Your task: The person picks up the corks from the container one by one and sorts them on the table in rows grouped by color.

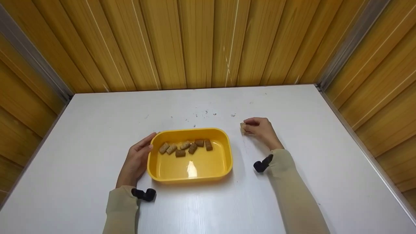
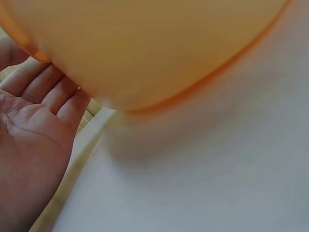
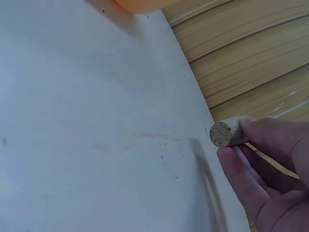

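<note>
My right hand (image 1: 260,130) pinches a light speckled cork (image 3: 224,133) between thumb and fingertips, to the right of a yellow plastic tub (image 1: 191,178). Its round end faces the camera in the right wrist view. At the tub's left end, my left hand (image 1: 138,160) holds the side, thumb at the rim and fingers along the outer wall. The left wrist view shows those fingers (image 2: 46,84) against the wall beneath the rim. Several corks (image 1: 180,153), some light and some darker brown, lie inside the tub, mostly in its back half.
The white table (image 1: 208,211) bears small dark marks (image 1: 206,112) behind the tub. Yellow wood-look panels (image 1: 195,42) rise along the table's back and sides. A small black camera (image 1: 263,163) sits on each wrist.
</note>
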The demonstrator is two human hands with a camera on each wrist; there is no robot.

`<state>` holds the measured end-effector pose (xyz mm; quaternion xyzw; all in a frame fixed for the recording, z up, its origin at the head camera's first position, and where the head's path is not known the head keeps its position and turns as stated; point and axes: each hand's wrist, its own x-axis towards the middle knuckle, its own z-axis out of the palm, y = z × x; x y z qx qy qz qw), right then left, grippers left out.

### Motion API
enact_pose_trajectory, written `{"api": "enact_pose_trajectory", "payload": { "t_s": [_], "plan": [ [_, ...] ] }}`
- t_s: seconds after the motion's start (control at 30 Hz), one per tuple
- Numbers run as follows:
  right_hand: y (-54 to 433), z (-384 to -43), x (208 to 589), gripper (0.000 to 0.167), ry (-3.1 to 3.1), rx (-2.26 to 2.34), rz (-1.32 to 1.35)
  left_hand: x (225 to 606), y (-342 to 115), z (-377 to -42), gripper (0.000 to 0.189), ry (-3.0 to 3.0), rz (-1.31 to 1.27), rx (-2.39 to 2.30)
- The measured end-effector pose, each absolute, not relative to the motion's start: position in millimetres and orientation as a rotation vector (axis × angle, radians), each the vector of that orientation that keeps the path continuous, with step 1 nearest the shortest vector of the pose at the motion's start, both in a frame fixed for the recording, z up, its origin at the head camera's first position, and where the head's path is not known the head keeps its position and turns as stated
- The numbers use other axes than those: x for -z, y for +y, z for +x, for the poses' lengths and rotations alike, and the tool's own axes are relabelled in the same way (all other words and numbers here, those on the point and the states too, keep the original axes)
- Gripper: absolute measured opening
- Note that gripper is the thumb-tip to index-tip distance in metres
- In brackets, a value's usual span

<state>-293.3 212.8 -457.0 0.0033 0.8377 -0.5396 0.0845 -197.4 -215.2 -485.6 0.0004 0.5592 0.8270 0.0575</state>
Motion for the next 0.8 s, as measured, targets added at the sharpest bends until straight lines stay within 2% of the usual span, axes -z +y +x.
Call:
{"api": "enact_pose_trajectory", "payload": {
  "t_s": [0.27,0.8],
  "plan": [
    [215.8,-293.8,463.0,0.033,2.629,1.440,0.049,486.2,-215.3,-197.6,0.055,1.680,0.004,-2.512],
    [217.2,-291.9,466.4,0.035,2.640,1.432,0.056,485.5,-214.8,-196.9,0.053,1.685,-0.007,-2.510]
  ]
}}
